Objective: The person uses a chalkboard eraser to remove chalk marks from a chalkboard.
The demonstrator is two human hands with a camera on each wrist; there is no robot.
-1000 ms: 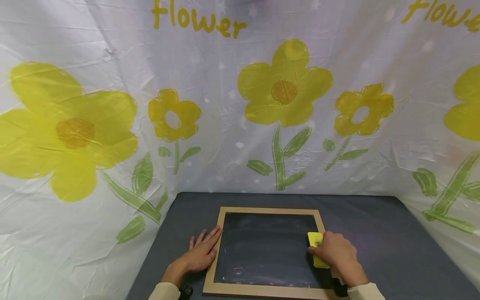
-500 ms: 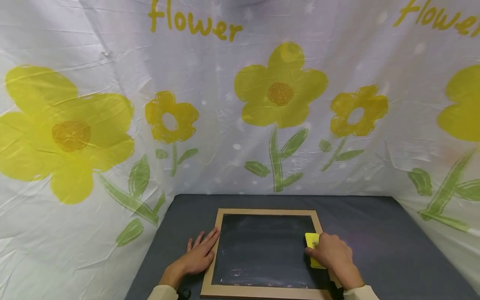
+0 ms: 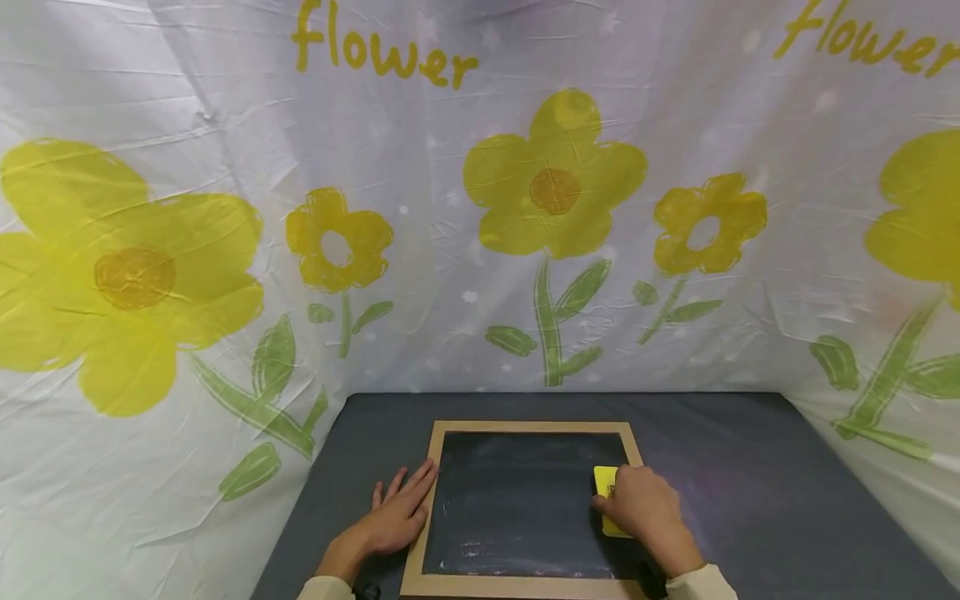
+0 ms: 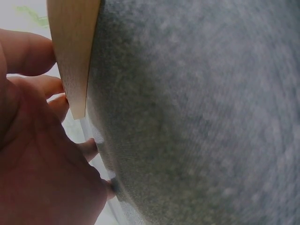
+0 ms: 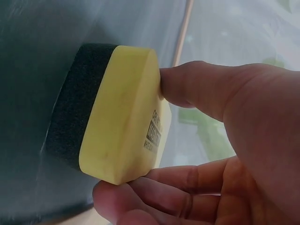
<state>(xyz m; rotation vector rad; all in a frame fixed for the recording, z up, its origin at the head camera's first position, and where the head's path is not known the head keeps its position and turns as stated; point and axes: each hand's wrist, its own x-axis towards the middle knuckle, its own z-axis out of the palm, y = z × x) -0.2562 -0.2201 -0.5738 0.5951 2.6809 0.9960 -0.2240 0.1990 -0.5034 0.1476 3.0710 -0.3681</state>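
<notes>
Eraser (image 5: pixel 119 115), just one, blocky, smooth yellow over grainy black, lay against the right part of the dark panel (image 3: pixel 517 500), and the right hand (image 3: pixel 643 504) had it pinched between thumb and fingers! Opposite, the left hand (image 3: pixel 393 521) rested, fingers extended, on the single wooden frame (image 3: pixel 532 427) holding that smudged panel, on a grey, woven-textured worktop (image 3: pixel 750 500).

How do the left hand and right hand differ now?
The left hand touches the wooden frame; the right hand grips the yellow eraser. The left hand's fingers are outstretched, the right hand's curled. The left hand is at the left edge of the chalkboard, the right hand over its right part. Both have cream sleeves.
</notes>
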